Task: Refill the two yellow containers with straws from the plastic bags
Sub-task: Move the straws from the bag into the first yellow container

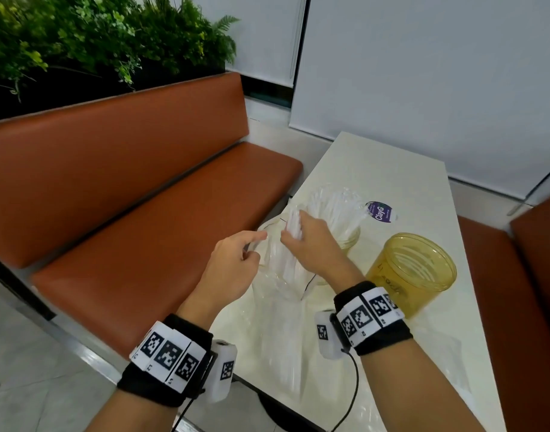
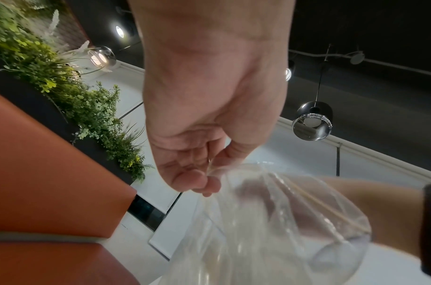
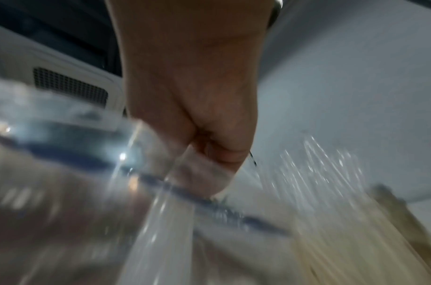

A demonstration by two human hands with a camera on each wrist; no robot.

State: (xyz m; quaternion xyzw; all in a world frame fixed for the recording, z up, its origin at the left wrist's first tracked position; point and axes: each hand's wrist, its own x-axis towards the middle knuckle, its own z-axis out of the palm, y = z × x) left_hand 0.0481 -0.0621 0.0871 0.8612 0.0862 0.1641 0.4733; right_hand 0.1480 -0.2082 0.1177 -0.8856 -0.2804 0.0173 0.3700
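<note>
I am drawing a small bundle of clear straws (image 1: 293,224) up out of the clear plastic bag (image 1: 278,275), which is standing on the cream surface (image 1: 392,169) just left of the far yellow container (image 1: 350,236) already bristling with straws, with my right hand (image 1: 311,241) curling its grip round the bundle. My left hand (image 1: 236,263) is pinching the bag's rim to keep the mouth open. I am judging it best to lift straight and keep the bundle tight, then steer it toward the empty near yellow container (image 1: 412,272).
</note>
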